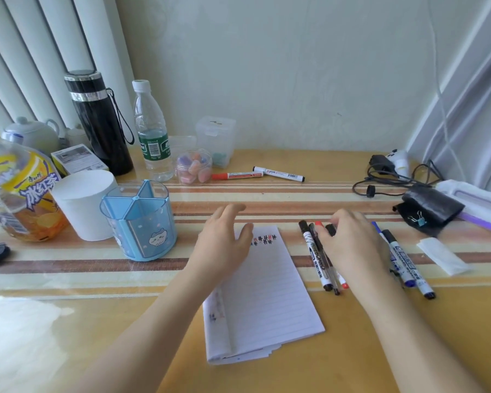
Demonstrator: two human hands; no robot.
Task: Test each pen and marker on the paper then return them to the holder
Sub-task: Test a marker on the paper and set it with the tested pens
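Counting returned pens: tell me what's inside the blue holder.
The blue holder shows only its own dividers through the open top; no pen sticks out. Its bottom is hidden behind the printed wall.

Your blue holder [139, 222] stands upright left of the lined paper [267, 293]; markers [313, 251] lie flat just right of it.

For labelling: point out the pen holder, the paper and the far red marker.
pen holder [138, 231]: head view, front wall.
paper [267, 293]: head view, bare lined middle.
far red marker [241, 175]: head view, white barrel.
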